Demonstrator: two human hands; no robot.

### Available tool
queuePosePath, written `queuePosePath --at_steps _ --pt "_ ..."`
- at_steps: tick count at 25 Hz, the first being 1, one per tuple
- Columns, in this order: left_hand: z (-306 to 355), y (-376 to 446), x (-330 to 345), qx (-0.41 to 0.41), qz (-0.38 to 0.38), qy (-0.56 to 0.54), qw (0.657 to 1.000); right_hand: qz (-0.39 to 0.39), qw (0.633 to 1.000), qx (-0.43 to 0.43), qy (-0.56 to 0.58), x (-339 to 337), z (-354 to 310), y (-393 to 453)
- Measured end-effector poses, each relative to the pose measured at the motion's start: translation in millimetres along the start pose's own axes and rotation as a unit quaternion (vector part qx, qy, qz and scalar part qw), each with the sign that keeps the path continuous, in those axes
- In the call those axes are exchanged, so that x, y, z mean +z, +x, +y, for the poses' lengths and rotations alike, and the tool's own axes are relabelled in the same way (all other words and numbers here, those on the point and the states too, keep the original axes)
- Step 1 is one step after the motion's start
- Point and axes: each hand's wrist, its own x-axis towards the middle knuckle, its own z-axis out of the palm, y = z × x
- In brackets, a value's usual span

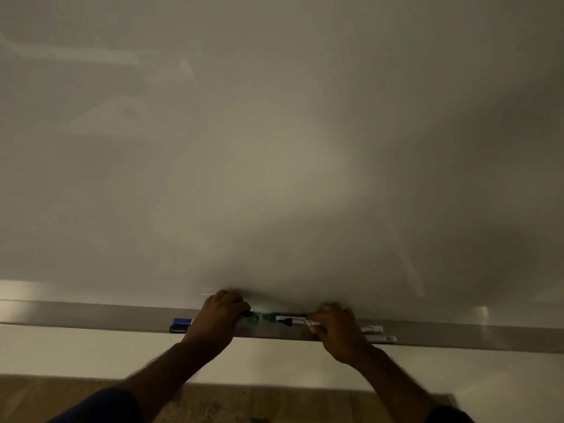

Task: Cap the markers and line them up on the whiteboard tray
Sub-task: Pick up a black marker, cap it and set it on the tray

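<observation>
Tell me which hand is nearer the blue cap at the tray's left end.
Left. The left hand sits just right of the blue cap on the whiteboard tray; the right hand is much farther right, past the green caps.

Likely an office or classroom: a wide whiteboard with a metal marker tray.

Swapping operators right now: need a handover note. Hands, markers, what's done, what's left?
Left hand: on the tray, fingers curled at a green cap.
Right hand: pinching the end of a white-barrelled marker on the tray.
Between the hands: green-ended marker and a black cap or tip.
Left of the hands: blue cap and dark cap. Right: two more markers.
Done: markers are on the tray. Left: confirm caps, straighten the row; blur hides detail.
</observation>
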Motion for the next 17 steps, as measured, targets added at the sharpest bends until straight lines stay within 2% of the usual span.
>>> queuePosePath --at_steps 8,13,17 --pt "30.3 1.6 -73.5 0.0 0.179 -0.059 0.982 0.087 0.987 -0.114 0.07 -82.1 -36.3 -0.3" --pt "57.6 0.8 -147.1 -0.027 0.272 -0.161 0.948 0.173 0.967 -0.174 0.062 -158.5 -77.7 -6.7" --pt "77.4 -3.5 -210.4 -0.037 0.306 -0.234 0.922 0.239 0.947 -0.211 0.044 -222.2 -108.9 -21.2"
